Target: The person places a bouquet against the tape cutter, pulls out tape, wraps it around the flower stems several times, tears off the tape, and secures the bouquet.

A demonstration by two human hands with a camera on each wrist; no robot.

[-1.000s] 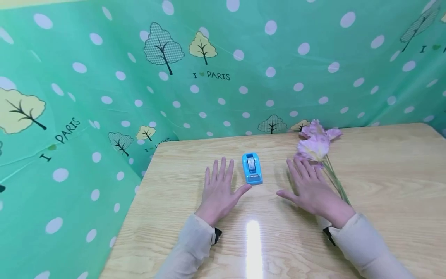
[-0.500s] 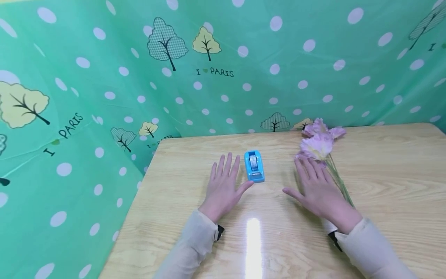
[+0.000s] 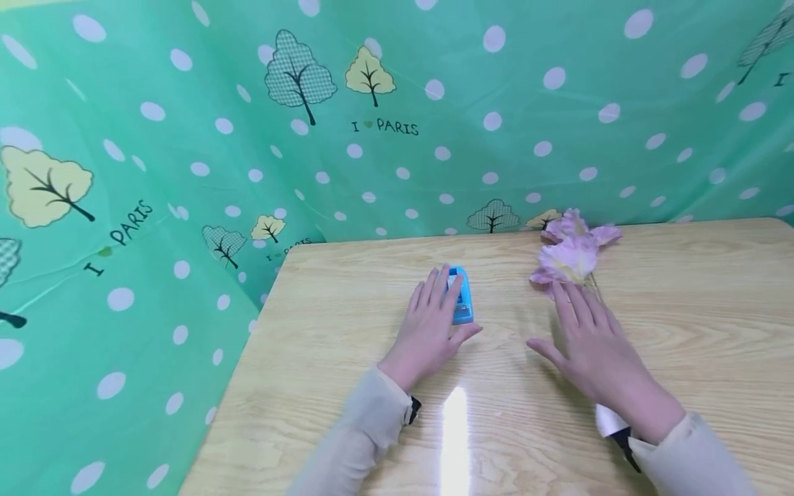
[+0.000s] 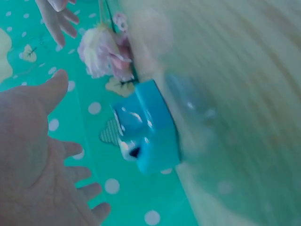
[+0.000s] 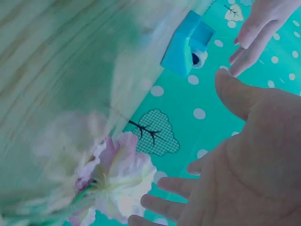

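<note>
Blue tape dispenser (image 3: pixel 464 306) on the wood-grain table (image 3: pixel 329 303), toward the back edge. Left hand (image 3: pixel 429 334) above its left side, fingers straight, nothing gripped. Right hand (image 3: pixel 602 351) likewise straight-fingered and holding nothing, over the stems (image 3: pixel 594 284) of pink-purple flowers (image 3: pixel 567 258) lying right of the dispenser. Green polka-dot cloth (image 3: pixel 422 172) behind.

From here I count one rectangular, bright-blue plastic tape dispenser (image 3: pixel 466 303) and at least two frilly, pale-purple blossoms (image 3: pixel 567 258), their full number hidden by overlap. There is one bare left hand (image 3: pixel 426 334), one bare right hand (image 3: pixel 602 351), two cream fabric sleeves (image 3: pixel 353 434) and one pale wood-grain table (image 3: pixel 310 331).
</note>
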